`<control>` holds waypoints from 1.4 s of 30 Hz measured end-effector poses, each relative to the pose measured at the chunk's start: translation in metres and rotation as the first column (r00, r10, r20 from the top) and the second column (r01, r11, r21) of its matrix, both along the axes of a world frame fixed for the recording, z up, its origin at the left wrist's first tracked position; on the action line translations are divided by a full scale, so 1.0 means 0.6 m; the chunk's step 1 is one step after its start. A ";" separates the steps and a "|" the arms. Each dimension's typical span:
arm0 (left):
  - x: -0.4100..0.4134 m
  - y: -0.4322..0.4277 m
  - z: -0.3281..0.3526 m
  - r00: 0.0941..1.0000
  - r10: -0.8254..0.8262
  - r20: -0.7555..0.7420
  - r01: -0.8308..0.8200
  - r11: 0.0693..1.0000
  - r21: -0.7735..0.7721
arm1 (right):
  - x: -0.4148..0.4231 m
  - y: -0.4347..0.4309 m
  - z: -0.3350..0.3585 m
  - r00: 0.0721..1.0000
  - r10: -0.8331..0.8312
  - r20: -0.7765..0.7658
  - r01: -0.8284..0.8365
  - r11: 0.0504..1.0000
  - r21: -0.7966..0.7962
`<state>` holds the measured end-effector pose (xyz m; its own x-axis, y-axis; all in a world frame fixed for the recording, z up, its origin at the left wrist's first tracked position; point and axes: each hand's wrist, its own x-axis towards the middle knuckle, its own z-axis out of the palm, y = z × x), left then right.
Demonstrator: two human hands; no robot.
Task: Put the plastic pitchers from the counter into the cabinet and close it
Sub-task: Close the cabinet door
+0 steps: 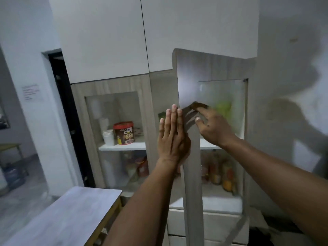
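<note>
The wood-grain cabinet has two glass-panel doors. Its right door [191, 71] stands slightly ajar, its left edge swung out toward me. My left hand [173, 137] lies flat with fingers straight against that door's left edge. My right hand [213, 126], blurred, rests with fingers spread on the door's frame and glass. Behind the glass on the upper shelf shows a blurry green pitcher [224, 109]. A dark green shape [161, 115] shows in the gap left of the door. Neither hand holds anything.
The left door [113, 87] is shut; behind its glass stand white cups [108, 137] and a red cereal tub [124, 133]. Jars fill the lower shelves. A pale counter [71, 213] lies at lower left. White drawers [204, 222] sit below. A dark doorway is left.
</note>
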<state>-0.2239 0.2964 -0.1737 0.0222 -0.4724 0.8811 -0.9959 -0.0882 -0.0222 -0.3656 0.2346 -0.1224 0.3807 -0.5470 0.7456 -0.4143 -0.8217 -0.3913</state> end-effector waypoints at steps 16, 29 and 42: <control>0.374 -0.266 -0.017 0.983 0.103 0.152 -0.159 0.892 0.424 | 0.335 -0.291 -0.075 0.863 -0.186 -0.470 0.167 0.983 -0.081; 0.454 -0.437 -0.040 0.990 0.088 0.114 -0.139 0.790 0.597 | 0.425 -0.425 -0.076 0.789 -0.204 -0.579 0.247 0.969 -0.005; 0.482 -0.520 -0.061 0.987 0.105 0.124 -0.161 0.735 0.659 | 0.463 -0.509 -0.091 0.742 -0.233 -0.629 0.304 0.953 0.005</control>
